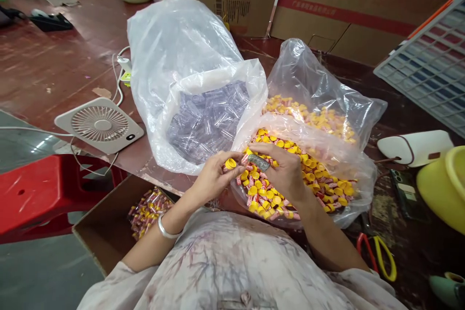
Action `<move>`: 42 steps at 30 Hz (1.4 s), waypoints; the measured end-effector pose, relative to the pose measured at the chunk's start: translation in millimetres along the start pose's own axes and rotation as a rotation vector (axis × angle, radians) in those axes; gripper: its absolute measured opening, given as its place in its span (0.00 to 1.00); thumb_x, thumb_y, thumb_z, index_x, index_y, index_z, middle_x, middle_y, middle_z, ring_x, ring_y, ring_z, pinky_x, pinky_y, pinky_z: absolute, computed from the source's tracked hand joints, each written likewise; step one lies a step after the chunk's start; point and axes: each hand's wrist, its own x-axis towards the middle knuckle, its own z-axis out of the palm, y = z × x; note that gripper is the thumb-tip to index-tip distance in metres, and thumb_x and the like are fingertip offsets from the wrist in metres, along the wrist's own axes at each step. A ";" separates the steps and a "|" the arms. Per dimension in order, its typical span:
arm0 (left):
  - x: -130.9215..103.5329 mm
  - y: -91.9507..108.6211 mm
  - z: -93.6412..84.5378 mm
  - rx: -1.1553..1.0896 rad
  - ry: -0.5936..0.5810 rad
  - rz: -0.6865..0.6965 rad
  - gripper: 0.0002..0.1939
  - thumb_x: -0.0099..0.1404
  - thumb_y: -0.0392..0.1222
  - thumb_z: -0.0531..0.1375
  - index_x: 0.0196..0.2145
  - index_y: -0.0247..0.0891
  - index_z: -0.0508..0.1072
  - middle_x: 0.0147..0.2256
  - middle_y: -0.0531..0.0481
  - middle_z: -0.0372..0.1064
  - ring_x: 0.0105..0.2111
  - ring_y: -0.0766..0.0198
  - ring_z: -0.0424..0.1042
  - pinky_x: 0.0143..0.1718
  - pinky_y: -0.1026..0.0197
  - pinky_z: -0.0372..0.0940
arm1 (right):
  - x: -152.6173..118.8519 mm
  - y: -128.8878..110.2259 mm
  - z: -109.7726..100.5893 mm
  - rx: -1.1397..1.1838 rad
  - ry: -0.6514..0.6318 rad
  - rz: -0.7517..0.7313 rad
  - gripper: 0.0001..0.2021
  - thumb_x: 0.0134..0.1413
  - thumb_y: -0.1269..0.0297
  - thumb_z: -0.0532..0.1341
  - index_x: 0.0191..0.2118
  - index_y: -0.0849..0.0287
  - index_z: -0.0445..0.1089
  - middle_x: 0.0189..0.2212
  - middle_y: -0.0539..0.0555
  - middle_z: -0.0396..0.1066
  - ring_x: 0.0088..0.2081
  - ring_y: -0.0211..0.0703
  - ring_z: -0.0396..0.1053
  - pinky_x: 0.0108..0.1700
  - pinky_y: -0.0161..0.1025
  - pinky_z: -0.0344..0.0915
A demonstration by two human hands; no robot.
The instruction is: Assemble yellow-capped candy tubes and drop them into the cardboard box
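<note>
My left hand point(218, 177), with a silver bangle on its wrist, pinches a yellow cap point(230, 163) between thumb and fingers. My right hand point(285, 169) is closed beside it, over the bag of yellow-capped pieces; grey tape is wrapped round one finger, and what its fingertips grip is too small to make out. Beneath the hands, yellow caps with red-and-white wrapped pieces point(308, 174) fill an open plastic bag point(365, 174). To the left of it, a larger white bag point(181, 34) stands open, full of clear plastic tubes point(207, 123).
A white fan point(103, 123) lies at the left, above a red stool point(32, 193) and a cardboard box point(98, 218) of filled tubes. Scissors point(385, 259), a phone point(409, 193) and a yellow container point(443, 189) are at the right. Cartons point(337, 24) stand behind the bags.
</note>
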 end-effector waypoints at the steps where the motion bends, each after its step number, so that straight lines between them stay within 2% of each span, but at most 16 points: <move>1: -3.1 2.1 2.6 -0.095 -0.007 -0.036 0.14 0.68 0.50 0.62 0.44 0.38 0.78 0.37 0.49 0.76 0.36 0.61 0.70 0.41 0.60 0.63 | -1.7 0.3 2.2 0.008 -0.059 -0.042 0.12 0.64 0.67 0.64 0.52 0.51 0.74 0.47 0.53 0.80 0.51 0.45 0.77 0.56 0.44 0.74; 4: -10.4 0.4 15.7 -0.445 -0.010 -0.155 0.17 0.66 0.53 0.64 0.40 0.35 0.77 0.34 0.50 0.72 0.34 0.63 0.68 0.40 0.61 0.62 | -14.6 1.9 12.4 -0.049 -0.212 -0.141 0.25 0.60 0.63 0.66 0.61 0.55 0.66 0.55 0.59 0.75 0.58 0.52 0.72 0.62 0.52 0.69; 6: -14.2 -4.6 27.6 -0.655 0.002 -0.237 0.19 0.63 0.55 0.66 0.36 0.34 0.75 0.33 0.51 0.70 0.34 0.64 0.66 0.40 0.62 0.62 | -27.2 1.8 22.1 -0.153 -0.233 -0.148 0.30 0.59 0.65 0.65 0.65 0.58 0.61 0.57 0.62 0.72 0.61 0.56 0.68 0.65 0.57 0.65; 9: -17.8 -11.0 40.5 -0.827 -0.056 -0.341 0.21 0.60 0.56 0.68 0.36 0.34 0.73 0.32 0.52 0.68 0.33 0.65 0.67 0.39 0.61 0.64 | -42.7 0.9 34.5 -0.226 -0.186 -0.112 0.29 0.58 0.68 0.62 0.65 0.57 0.60 0.53 0.61 0.74 0.57 0.56 0.70 0.64 0.59 0.65; 11: -17.1 -13.7 38.0 -0.811 -0.132 -0.376 0.21 0.59 0.55 0.69 0.40 0.35 0.73 0.33 0.52 0.68 0.33 0.64 0.68 0.39 0.60 0.66 | -45.1 2.5 36.0 -0.225 -0.218 -0.091 0.28 0.58 0.67 0.62 0.64 0.57 0.61 0.53 0.61 0.73 0.58 0.56 0.69 0.65 0.60 0.63; 13: -12.6 -17.6 23.1 -0.595 -0.184 -0.338 0.17 0.61 0.51 0.67 0.40 0.35 0.73 0.32 0.52 0.67 0.32 0.64 0.68 0.37 0.59 0.66 | -40.3 8.9 30.2 -0.231 -0.305 -0.075 0.29 0.58 0.64 0.64 0.65 0.58 0.60 0.57 0.62 0.71 0.63 0.58 0.64 0.67 0.59 0.60; 15: -4.2 -24.8 -0.9 -0.152 -0.141 -0.218 0.09 0.63 0.43 0.64 0.39 0.35 0.74 0.34 0.51 0.68 0.32 0.63 0.67 0.37 0.60 0.65 | -31.4 21.2 19.6 -0.281 -0.342 -0.031 0.29 0.60 0.63 0.64 0.65 0.59 0.60 0.60 0.62 0.69 0.65 0.57 0.62 0.66 0.56 0.61; 18: 12.5 -40.6 -36.7 0.591 -0.075 -0.053 0.13 0.62 0.30 0.58 0.42 0.36 0.78 0.41 0.44 0.68 0.37 0.58 0.69 0.39 0.57 0.65 | -17.9 44.3 4.8 -0.504 -0.296 0.157 0.16 0.63 0.71 0.59 0.55 0.57 0.71 0.51 0.60 0.74 0.55 0.53 0.69 0.56 0.49 0.68; 20: 22.4 -50.9 -49.8 0.912 -0.145 0.007 0.16 0.63 0.26 0.54 0.41 0.36 0.79 0.41 0.40 0.68 0.38 0.55 0.69 0.38 0.55 0.65 | -11.4 56.1 1.2 -0.663 -0.357 0.265 0.15 0.61 0.78 0.56 0.46 0.56 0.76 0.45 0.58 0.75 0.50 0.51 0.70 0.48 0.44 0.68; 23: 31.2 -61.1 -51.4 1.086 -0.266 0.082 0.14 0.67 0.27 0.53 0.36 0.36 0.79 0.39 0.39 0.69 0.38 0.54 0.69 0.38 0.54 0.65 | -6.6 63.0 5.7 -0.733 -0.479 0.292 0.14 0.57 0.79 0.59 0.42 0.56 0.78 0.43 0.58 0.73 0.48 0.51 0.68 0.42 0.42 0.66; 26: 32.7 -65.2 -47.0 1.095 -0.272 0.136 0.12 0.69 0.30 0.54 0.36 0.36 0.79 0.41 0.37 0.71 0.40 0.52 0.69 0.40 0.52 0.66 | -7.4 64.0 14.4 -0.704 -0.482 0.235 0.18 0.54 0.80 0.60 0.46 0.55 0.77 0.45 0.58 0.72 0.49 0.51 0.66 0.43 0.41 0.65; 29: 27.8 -63.9 -48.7 0.887 -0.160 0.130 0.08 0.67 0.33 0.59 0.39 0.36 0.79 0.42 0.38 0.74 0.43 0.51 0.70 0.45 0.51 0.66 | -10.7 67.1 19.8 -0.606 -0.461 0.200 0.17 0.53 0.84 0.57 0.38 0.56 0.77 0.44 0.58 0.74 0.48 0.50 0.67 0.45 0.42 0.66; 32: 16.6 -54.6 -49.4 0.392 -0.011 -0.016 0.10 0.66 0.44 0.65 0.43 0.37 0.79 0.38 0.44 0.77 0.38 0.55 0.72 0.42 0.56 0.66 | -11.7 65.8 18.9 -0.515 -0.408 0.215 0.14 0.56 0.83 0.56 0.34 0.58 0.74 0.41 0.58 0.76 0.47 0.50 0.71 0.47 0.44 0.69; 36: 0.4 -33.3 -32.6 -0.272 -0.057 -0.194 0.17 0.61 0.51 0.68 0.40 0.34 0.79 0.33 0.49 0.76 0.32 0.62 0.71 0.35 0.62 0.65 | -6.8 41.9 14.0 -0.129 -0.084 0.235 0.03 0.64 0.68 0.61 0.41 0.56 0.73 0.44 0.56 0.77 0.48 0.47 0.75 0.51 0.45 0.74; 38: -3.9 -24.1 -20.0 -0.463 -0.070 -0.248 0.17 0.58 0.51 0.70 0.36 0.33 0.78 0.29 0.51 0.74 0.29 0.65 0.69 0.32 0.63 0.63 | -3.2 24.6 13.2 0.125 0.033 0.243 0.05 0.63 0.62 0.64 0.44 0.54 0.73 0.45 0.54 0.78 0.47 0.46 0.77 0.51 0.44 0.75; 42: -6.1 -14.6 -2.0 -0.643 -0.073 -0.271 0.16 0.59 0.49 0.71 0.33 0.33 0.78 0.27 0.53 0.71 0.27 0.67 0.67 0.31 0.64 0.61 | 1.1 0.6 14.1 0.175 -0.041 0.152 0.07 0.65 0.61 0.62 0.46 0.52 0.75 0.44 0.54 0.79 0.48 0.45 0.77 0.52 0.44 0.75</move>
